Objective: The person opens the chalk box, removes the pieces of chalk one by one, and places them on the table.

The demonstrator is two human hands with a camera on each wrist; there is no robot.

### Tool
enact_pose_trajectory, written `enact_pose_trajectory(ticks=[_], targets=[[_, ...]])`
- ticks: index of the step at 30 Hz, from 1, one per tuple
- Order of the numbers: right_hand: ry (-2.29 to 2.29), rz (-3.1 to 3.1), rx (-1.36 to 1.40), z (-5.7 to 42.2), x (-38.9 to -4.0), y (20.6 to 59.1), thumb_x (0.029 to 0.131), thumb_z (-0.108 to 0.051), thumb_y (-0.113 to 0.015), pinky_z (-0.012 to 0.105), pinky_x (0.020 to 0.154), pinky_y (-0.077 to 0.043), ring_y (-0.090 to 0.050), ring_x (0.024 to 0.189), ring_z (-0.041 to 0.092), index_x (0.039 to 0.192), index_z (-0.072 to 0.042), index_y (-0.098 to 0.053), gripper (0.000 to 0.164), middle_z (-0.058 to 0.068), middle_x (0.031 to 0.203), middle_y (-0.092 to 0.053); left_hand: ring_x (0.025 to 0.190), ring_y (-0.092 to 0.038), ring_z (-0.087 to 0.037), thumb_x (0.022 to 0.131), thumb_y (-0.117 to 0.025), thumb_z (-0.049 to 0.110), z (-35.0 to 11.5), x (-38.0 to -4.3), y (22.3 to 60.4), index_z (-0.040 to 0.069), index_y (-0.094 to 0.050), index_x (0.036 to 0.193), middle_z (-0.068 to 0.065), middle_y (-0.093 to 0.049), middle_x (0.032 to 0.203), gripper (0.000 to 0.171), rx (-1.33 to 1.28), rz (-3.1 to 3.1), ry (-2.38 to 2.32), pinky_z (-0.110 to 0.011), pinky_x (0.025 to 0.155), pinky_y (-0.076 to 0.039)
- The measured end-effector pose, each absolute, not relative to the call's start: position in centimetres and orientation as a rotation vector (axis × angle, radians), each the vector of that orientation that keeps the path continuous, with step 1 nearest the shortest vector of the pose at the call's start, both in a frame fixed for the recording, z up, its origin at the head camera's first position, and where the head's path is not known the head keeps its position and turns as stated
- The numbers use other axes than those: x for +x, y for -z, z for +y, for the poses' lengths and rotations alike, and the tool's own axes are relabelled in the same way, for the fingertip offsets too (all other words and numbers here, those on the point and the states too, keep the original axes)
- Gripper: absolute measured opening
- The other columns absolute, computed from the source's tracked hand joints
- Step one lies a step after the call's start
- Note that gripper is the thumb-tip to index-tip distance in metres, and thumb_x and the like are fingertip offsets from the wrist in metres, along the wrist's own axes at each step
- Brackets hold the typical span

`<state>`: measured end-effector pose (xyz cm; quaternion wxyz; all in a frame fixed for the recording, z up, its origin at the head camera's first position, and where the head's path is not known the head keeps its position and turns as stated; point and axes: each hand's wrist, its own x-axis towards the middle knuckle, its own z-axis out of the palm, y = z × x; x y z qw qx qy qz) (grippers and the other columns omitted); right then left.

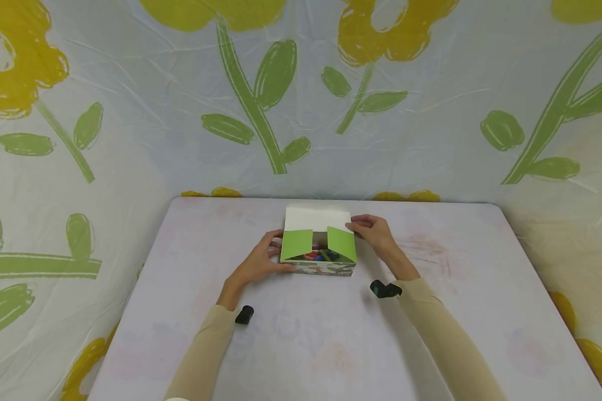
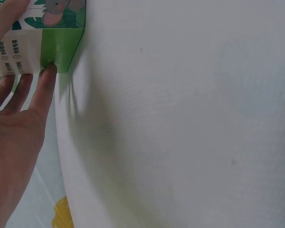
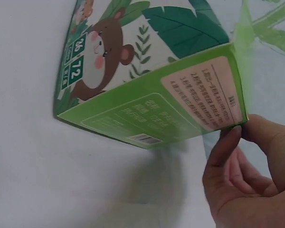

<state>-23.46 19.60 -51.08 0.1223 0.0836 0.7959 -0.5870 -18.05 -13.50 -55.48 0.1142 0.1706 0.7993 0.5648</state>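
A small cardboard box (image 1: pixel 326 270) printed with cartoon animals and leaves stands toward the far side of the table. Its white-lined lid (image 1: pixel 313 217) is raised at the back, and two green side flaps (image 1: pixel 297 244) fold partly over the opening. Between them show several colourful sticks (image 1: pixel 324 255), their kind too small to make out. My left hand (image 1: pixel 258 262) grips the box's left end, thumb along the front, fingers on the printed side (image 2: pixel 19 50). At the back right corner, my right hand (image 1: pixel 378 236) pinches the lid's edge between thumb and index finger (image 3: pixel 228 138).
The pale table (image 1: pixel 301 345) has faint coloured stains. Behind it and at both sides hangs a white cloth (image 1: pixel 170 111) with yellow flowers and green leaves. Small black devices sit at the left wrist (image 1: pixel 244 314) and the right wrist (image 1: pixel 385 289).
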Motion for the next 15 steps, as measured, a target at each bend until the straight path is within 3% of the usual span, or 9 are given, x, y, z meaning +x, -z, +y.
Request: enact_pose_trajectory(ticks=[9, 15], targets=[[1.608, 2.181, 0.328, 19.56, -23.33, 50.66, 0.097, -0.026, -0.072, 0.037, 0.105, -0.05, -0.058, 0.117, 0.025, 0.135, 0.006, -0.059, 0.051, 0.021, 0.142, -0.055, 0.122, -0.051, -0.023, 0.077, -0.093, 0.021, -13.47, -18.16, 55.38, 0.012, -0.033, 0.154, -0.007, -0.041, 0.148, 0.098, 0.48, 2.357, -1.641, -0.04, 0.11, -0.046], [1.665, 2.22, 0.365, 19.15, -22.62, 50.76, 0.097, -0.028, -0.073, 0.033, 0.096, -0.054, -0.061, 0.103, 0.02, 0.13, 0.004, -0.06, 0.048, 0.015, 0.124, -0.062, 0.122, -0.051, -0.024, 0.077, -0.094, 0.022, -13.4, -18.11, 55.5, 0.011, -0.033, 0.154, -0.008, -0.04, 0.149, 0.099, 0.48, 2.344, -1.645, -0.041, 0.11, -0.046]])
